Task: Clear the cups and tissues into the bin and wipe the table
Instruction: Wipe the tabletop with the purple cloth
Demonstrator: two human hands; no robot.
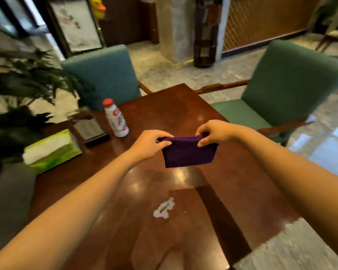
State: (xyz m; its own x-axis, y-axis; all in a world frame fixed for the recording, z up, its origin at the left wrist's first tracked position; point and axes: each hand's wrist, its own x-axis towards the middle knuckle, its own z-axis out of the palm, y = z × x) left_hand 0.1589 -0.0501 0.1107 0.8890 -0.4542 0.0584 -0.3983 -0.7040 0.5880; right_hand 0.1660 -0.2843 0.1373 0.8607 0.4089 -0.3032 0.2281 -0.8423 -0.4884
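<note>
Both hands pinch one folded purple cloth by its top corners, left hand and right hand, cloth hanging just above the table, long axis left-right. One small white spill lies nearer the person than the cloth, about equally near either hand. Beyond-left of the cloth: one bottle, one tissue box. Zero cups visible; wiping looks next.
</note>
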